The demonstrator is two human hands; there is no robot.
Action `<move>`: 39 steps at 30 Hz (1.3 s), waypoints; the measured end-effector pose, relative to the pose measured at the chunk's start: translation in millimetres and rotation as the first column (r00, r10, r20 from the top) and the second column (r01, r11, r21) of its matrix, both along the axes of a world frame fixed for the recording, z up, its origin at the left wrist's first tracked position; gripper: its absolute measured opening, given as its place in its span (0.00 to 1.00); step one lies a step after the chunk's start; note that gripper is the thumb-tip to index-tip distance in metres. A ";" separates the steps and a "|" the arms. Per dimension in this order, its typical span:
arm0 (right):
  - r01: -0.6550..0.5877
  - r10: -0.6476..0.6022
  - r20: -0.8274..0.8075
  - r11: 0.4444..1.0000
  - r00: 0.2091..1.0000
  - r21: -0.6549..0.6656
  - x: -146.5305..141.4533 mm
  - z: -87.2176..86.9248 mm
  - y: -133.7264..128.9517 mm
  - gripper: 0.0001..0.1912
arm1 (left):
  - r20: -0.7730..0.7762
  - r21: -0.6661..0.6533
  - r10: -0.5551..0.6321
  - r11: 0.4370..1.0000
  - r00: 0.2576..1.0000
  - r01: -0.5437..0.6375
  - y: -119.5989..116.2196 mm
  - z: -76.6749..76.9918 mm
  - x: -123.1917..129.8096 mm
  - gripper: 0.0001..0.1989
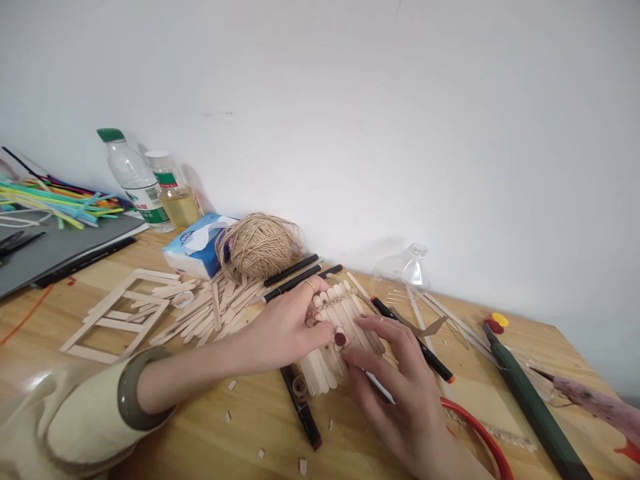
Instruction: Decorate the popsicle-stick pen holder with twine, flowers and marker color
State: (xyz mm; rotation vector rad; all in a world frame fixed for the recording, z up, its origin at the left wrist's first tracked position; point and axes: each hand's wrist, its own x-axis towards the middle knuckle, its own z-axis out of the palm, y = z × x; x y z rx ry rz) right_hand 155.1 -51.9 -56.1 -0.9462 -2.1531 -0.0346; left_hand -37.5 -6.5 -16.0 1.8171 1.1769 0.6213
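Note:
A panel of wooden craft sticks (320,373), laid side by side, is tilted between my two hands, with twine (327,305) running across its upper part. My left hand (293,327) grips the panel at its left side, thumb on the front and the other fingers mostly behind. On the panel's face is a small dark red round piece (340,339), beside my left thumb tip. From the right, my right hand (395,380) closes on the panel with its fingertips touching the front near that piece. Its thumb is partly hidden.
Loose craft sticks (220,310), a stick frame (100,323), a twine ball (263,247) and a tissue pack (190,247) lie to the left. Bottles (133,177) stand behind. Markers (300,410) surround my hands. A dark green tool (530,400) and a red ring (480,430) lie right.

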 end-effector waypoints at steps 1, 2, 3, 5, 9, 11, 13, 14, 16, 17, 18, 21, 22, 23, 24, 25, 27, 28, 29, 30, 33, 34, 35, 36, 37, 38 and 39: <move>-0.007 0.007 -0.004 1.000 1.000 -0.014 -0.1 0.7 0.2 0.12 | 0.007 -0.005 -0.005 1.000 1.000 0.006 0.5 0.6 0.3 0.14; -0.009 0.009 -0.007 1.000 1.000 -0.029 -0.2 1.2 0.5 0.12 | 0.012 -0.018 -0.010 1.000 1.000 0.010 0.8 1.5 0.8 0.15; -0.009 0.008 -0.011 0.999 1.000 -0.041 -0.3 1.6 0.8 0.12 | 0.012 -0.037 -0.012 0.999 1.000 0.012 0.9 2.6 1.4 0.16; 0.000 -0.001 -0.023 0.998 1.000 -0.061 -0.5 1.8 1.5 0.12 | -0.006 -0.079 -0.015 0.997 1.000 0.014 0.5 4.8 2.7 0.21; 0.027 -0.032 -0.054 0.995 0.998 -0.097 -1.5 1.1 1.5 0.10 | -0.079 -0.105 0.013 0.994 0.997 -0.021 -1.5 6.3 4.8 0.28; 0.031 -0.039 -0.073 0.993 0.997 -0.115 -2.5 0.4 1.1 0.09 | -0.111 -0.074 0.041 0.996 0.993 -0.050 -2.8 5.0 5.1 0.29; 0.036 -0.046 -0.091 0.993 0.995 -0.116 -3.8 -0.3 0.8 0.09 | -0.140 -0.032 0.061 0.997 0.988 -0.066 -3.8 3.1 5.2 0.28; 0.040 -0.052 -0.097 0.993 0.994 -0.114 -4.5 -0.7 0.7 0.10 | -0.150 -0.009 0.070 0.997 0.986 -0.073 -4.2 2.2 5.3 0.27; 0.047 -0.060 -0.108 0.992 0.992 -0.120 -5.4 -1.7 0.5 0.11 | -0.157 0.015 0.079 0.997 0.984 -0.077 -4.6 0.9 5.6 0.26; 0.047 -0.062 -0.115 0.990 0.991 -0.130 -5.6 -2.3 0.5 0.12 | -0.157 0.019 0.083 0.997 0.984 -0.081 -4.7 0.6 6.0 0.25; 0.044 -0.061 -0.120 0.989 0.991 -0.144 -5.5 -2.8 0.6 0.12 | -0.159 0.024 0.090 0.996 0.983 -0.087 -4.7 0.4 6.4 0.25; 0.026 -0.050 -0.132 0.984 0.990 -0.176 -4.2 -3.3 1.0 0.13 | -0.167 0.034 0.102 0.995 0.981 -0.098 -4.6 0.6 7.5 0.24; 0.019 -0.044 -0.133 0.983 0.990 -0.184 -3.4 -3.1 1.1 0.13 | -0.171 0.040 0.105 0.994 0.980 -0.099 -4.6 0.6 7.6 0.24; 0.010 -0.037 -0.133 0.981 0.990 -0.193 -2.4 -2.5 1.1 0.13 | -0.174 0.046 0.106 0.994 0.979 -0.100 -4.7 0.6 7.7 0.24; 0.002 -0.030 -0.136 0.979 0.990 -0.202 -1.3 -1.7 0.9 0.13 | -0.177 0.049 0.107 0.994 0.978 -0.100 -4.7 0.3 7.6 0.24; -0.002 -0.028 -0.143 0.978 0.989 -0.210 -0.1 -0.8 0.6 0.13 | -0.178 0.052 0.108 0.994 0.978 -0.100 -4.8 -0.1 7.4 0.24; 0.005 -0.036 -0.161 0.982 0.986 -0.191 2.4 1.2 -0.6 0.12 | -0.174 0.056 0.104 0.994 0.979 -0.096 -4.8 -1.6 7.0 0.23; 0.015 -0.041 -0.166 0.988 0.985 -0.155 3.5 2.2 -1.4 0.12 | -0.171 0.055 0.100 0.994 0.980 -0.092 -4.7 -2.3 6.9 0.23; 0.024 -0.042 -0.167 0.994 0.985 -0.107 4.4 3.0 -2.1 0.12 | -0.169 0.054 0.097 0.995 0.981 -0.089 -4.5 -2.9 6.9 0.23; 0.029 -0.038 -0.162 0.998 0.986 -0.059 5.0 3.6 -2.8 0.12 | -0.168 0.048 0.093 0.995 0.981 -0.086 -4.3 -3.1 6.9 0.23; 0.017 -0.012 -0.121 0.999 0.993 0.040 5.4 3.9 -3.6 0.13 | -0.200 0.063 0.106 0.994 0.974 -0.095 -3.4 -0.7 7.2 0.23; 0.014 -0.009 -0.103 0.999 0.995 0.044 5.1 3.4 -3.4 0.14 | -0.224 0.095 0.123 0.990 0.967 -0.104 -3.2 0.9 7.3 0.23; 0.017 -0.014 -0.090 0.999 0.996 0.037 4.7 2.7 -3.1 0.14 | -0.251 0.141 0.146 0.984 0.957 -0.113 -2.9 2.6 7.5 0.22; 0.021 -0.019 -0.080 0.999 0.997 0.025 4.2 1.9 -2.6 0.14 | -0.279 0.193 0.172 0.974 0.945 -0.120 -2.7 4.2 7.5 0.22; 0.026 -0.025 -0.076 1.000 0.997 0.010 3.7 1.1 -1.9 0.14 | -0.307 0.241 0.193 0.963 0.932 -0.121 -2.3 5.3 7.5 0.22; 0.030 -0.031 -0.076 0.999 0.997 -0.010 3.3 0.5 -1.2 0.13 | -0.330 0.280 0.205 0.954 0.922 -0.112 -2.0 5.7 7.3 0.22; 0.030 -0.033 -0.079 0.999 0.996 -0.031 3.1 0.1 -0.4 0.11 | -0.349 0.315 0.208 0.944 0.914 -0.095 -1.6 5.3 6.9 0.22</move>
